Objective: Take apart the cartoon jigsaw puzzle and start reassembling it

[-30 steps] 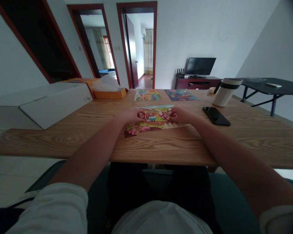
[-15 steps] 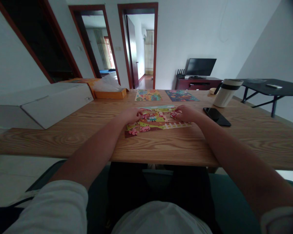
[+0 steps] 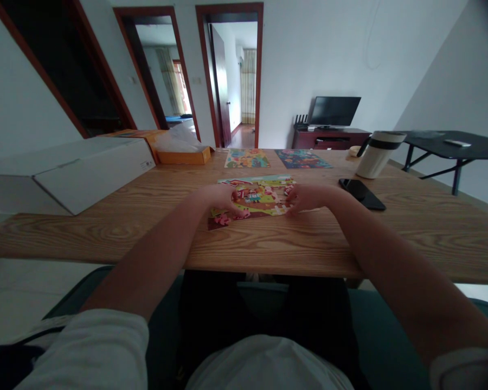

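A colourful jigsaw puzzle (image 3: 264, 198) lies flat on the wooden table in front of me, with pink, green and brown printing and a white fence pattern. My left hand (image 3: 223, 199) rests at its left side, thumb and fingers spread apart on the picture. Over the right edge is my right hand (image 3: 307, 197), its fingers and thumb also apart, partly hiding the pieces there. A dark piece with pink shapes (image 3: 218, 221) sits at the puzzle's lower left corner, just below my left hand.
Two further picture sheets, one yellow-orange (image 3: 247, 158) and one blue (image 3: 301, 159), lie beyond the puzzle. To the right are a black phone (image 3: 361, 194) and a white mug (image 3: 377, 157). A long white box (image 3: 93, 168) and an orange tray (image 3: 185, 157) stand at the left.
Both hands have shifted toward me along the puzzle's sides, and their fingers have spread from a pinched pose. The puzzle's upper left part, with a red-roofed shape, is uncovered now.
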Action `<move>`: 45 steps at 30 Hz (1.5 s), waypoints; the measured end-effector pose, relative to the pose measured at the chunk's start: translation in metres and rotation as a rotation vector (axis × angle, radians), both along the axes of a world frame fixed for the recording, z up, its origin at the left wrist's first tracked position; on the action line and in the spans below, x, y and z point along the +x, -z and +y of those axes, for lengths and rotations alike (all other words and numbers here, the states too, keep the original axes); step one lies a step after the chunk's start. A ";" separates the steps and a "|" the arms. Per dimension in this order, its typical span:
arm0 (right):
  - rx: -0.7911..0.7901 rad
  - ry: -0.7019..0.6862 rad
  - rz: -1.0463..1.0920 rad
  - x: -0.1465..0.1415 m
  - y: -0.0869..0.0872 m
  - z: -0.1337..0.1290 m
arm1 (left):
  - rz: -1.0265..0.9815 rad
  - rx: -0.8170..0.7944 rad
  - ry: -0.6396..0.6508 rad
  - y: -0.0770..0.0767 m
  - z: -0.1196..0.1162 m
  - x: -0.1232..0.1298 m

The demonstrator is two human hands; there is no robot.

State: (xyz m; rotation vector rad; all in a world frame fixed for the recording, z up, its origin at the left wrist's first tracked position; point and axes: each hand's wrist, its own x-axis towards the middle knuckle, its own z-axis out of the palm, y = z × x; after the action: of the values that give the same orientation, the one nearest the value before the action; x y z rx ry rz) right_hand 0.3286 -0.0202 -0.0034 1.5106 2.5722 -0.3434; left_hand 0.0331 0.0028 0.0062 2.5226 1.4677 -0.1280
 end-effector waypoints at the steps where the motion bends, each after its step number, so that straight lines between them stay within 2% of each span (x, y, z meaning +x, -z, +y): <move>1: -0.012 0.002 0.010 0.001 -0.001 0.000 | -0.009 -0.004 -0.001 0.000 0.000 0.000; 10: -0.010 0.044 0.001 0.000 -0.005 -0.005 | -0.083 -0.047 -0.005 0.000 0.000 -0.002; 18: 0.028 0.137 0.072 0.001 -0.004 -0.007 | -0.038 -0.065 -0.012 0.001 0.004 -0.002; 27: 0.004 0.111 0.166 0.010 0.009 0.006 | -0.202 -0.060 0.013 0.000 -0.001 -0.003; 30: -0.004 0.087 0.186 0.012 0.010 0.009 | -0.193 -0.050 0.015 -0.002 -0.003 -0.002; 34: 0.044 0.037 0.183 0.011 0.006 0.008 | -0.155 -0.017 -0.006 0.004 0.006 -0.003; 40: 0.266 0.114 0.445 0.005 0.001 0.005 | -0.115 -0.053 -0.001 0.010 0.018 -0.008; 45: 0.339 0.246 0.745 -0.004 0.005 0.006 | -0.160 -0.034 0.000 0.011 0.019 -0.009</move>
State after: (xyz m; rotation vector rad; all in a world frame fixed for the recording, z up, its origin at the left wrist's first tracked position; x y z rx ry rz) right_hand 0.3245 -0.0147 -0.0085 2.1606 3.1119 -0.6245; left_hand 0.0240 0.0220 -0.0046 2.4436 1.3917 0.0473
